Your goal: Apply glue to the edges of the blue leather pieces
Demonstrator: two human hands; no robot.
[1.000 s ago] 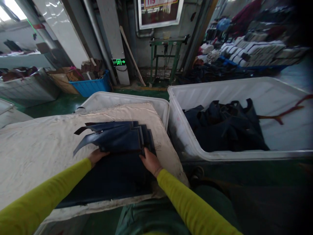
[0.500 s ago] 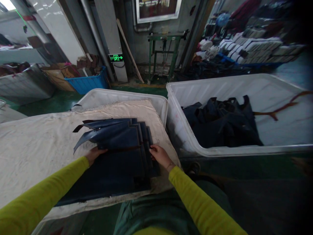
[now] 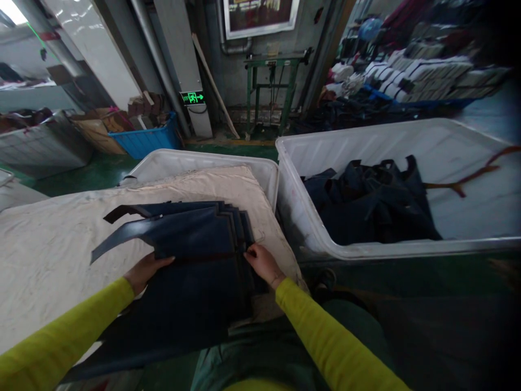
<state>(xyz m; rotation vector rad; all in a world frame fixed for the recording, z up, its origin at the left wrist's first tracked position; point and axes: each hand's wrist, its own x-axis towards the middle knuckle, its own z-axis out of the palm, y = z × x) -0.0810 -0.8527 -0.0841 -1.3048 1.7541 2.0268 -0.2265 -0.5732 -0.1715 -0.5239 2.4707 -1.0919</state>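
Several dark blue leather-like panels (image 3: 195, 293) lie stacked in a stepped fan on the cloth-covered table (image 3: 52, 244). My left hand (image 3: 147, 270) grips the left side of the top panel, thumb on its upper face and fingers hidden beneath. My right hand (image 3: 262, 262) pinches the stepped right edges of the panels, fingers closed. From the top panel's upper left a curved strap-like piece (image 3: 118, 237) sticks out over the cloth. The near edge of the top panel hangs over the table's front edge.
To the right stands a white plastic tub (image 3: 345, 251) with crumpled dark blue pieces (image 3: 378, 201) inside and a brown branching strip at its wall. Another white tub (image 3: 183, 155) sits behind the table. Farther back are a blue crate (image 3: 146, 138) and a green metal stand (image 3: 271, 89).
The top panel has shifted toward me and left, its near edge now past the table edge. My left hand moved left and slightly nearer; my right hand moved slightly left.
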